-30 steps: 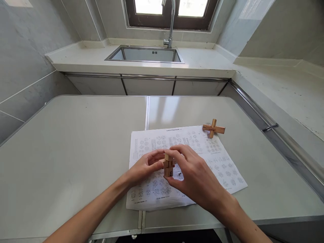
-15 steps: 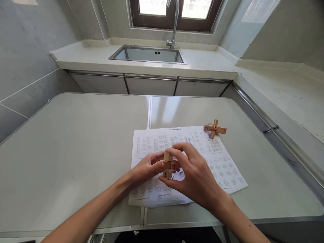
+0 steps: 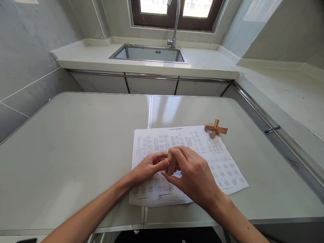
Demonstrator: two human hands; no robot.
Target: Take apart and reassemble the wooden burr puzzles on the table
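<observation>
Both hands hold wooden puzzle pieces (image 3: 171, 166) above a printed sheet (image 3: 149, 141). My left hand (image 3: 153, 165) grips them from the left, its thumb pressed on the near side. From the right, my right hand (image 3: 193, 168) closes on them, index finger on top and thumb underneath. A dark numeral shows low on the block. The fingers hide the far side, so how the pieces fit together cannot be seen. Another pair of wooden pieces, joined as a cross (image 3: 216, 128), lies at the sheet's far right corner.
The sheet, covered in small printed diagrams, lies on a pale folding table (image 3: 76, 152) with a seam down its middle. Beyond the table's far edge is a counter (image 3: 202, 60) with a sink (image 3: 152, 54) and a faucet (image 3: 174, 30). Another counter (image 3: 291, 91) runs along the right.
The held pieces have turned, showing a different side, and moved slightly right. My right fingers have come down closer around them. The cross on the sheet has stayed put.
</observation>
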